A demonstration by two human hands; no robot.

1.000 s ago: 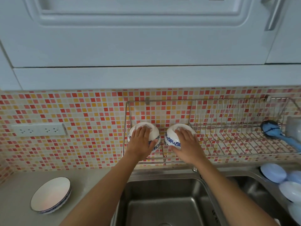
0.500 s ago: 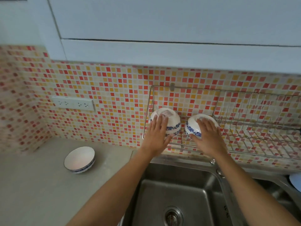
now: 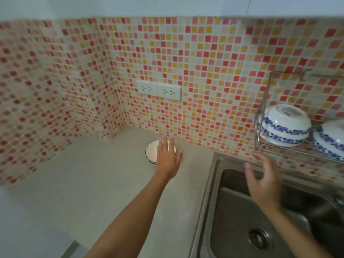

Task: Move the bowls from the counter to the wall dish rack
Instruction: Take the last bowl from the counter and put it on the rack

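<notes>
Bowl (image 3: 153,153) on the worktop (image 3: 93,183) lies directly under my left hand (image 3: 167,157), fingers (image 3: 164,144) spread and empty; my right hand (image 3: 264,183), also spread, is well apart.

The walls (image 3: 204,71) are covered in small mosaic tiles of red, orange, pink and cream, and an inner corner is formed at the left. A white double socket plate (image 3: 158,90) is mounted on the back wall. A pale grey counter (image 3: 83,183) is laid below, and a steel sink (image 3: 242,220) with a round drain is set into it at the right. White cabinet undersides (image 3: 167,6) are seen above.
</notes>
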